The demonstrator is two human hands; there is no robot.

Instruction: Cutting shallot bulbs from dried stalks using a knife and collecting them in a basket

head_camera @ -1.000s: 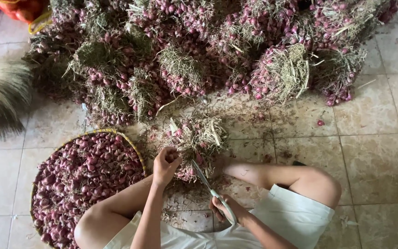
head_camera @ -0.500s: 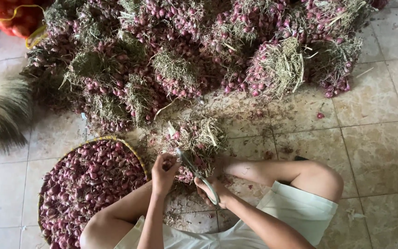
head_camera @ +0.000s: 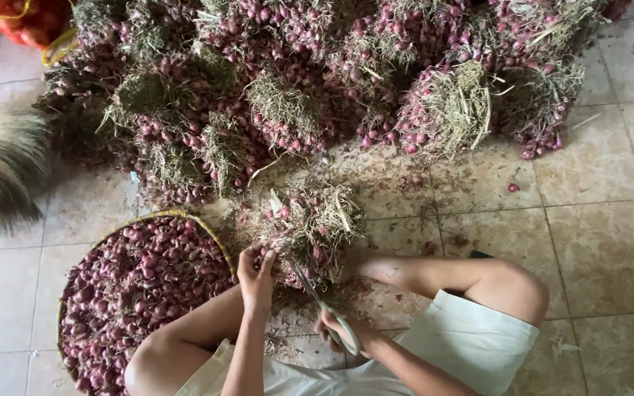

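Note:
A bunch of red shallots with dry straw-coloured stalks lies on the tiled floor between my legs. My left hand grips shallots at the near left edge of that bunch. My right hand is shut on the handles of metal scissors, whose blades point up into the bunch's base. A round woven basket full of loose trimmed shallots sits at my left.
A big heap of tied shallot bunches fills the far side of the floor. A straw broom lies at the left edge, a red sack at the top left corner. My bent right leg stretches right.
The view has shifted a little, moving the scene right. My right hand with the scissors has come closer to the bunch, blades now at its base. My left hand keeps its hold on the shallots.

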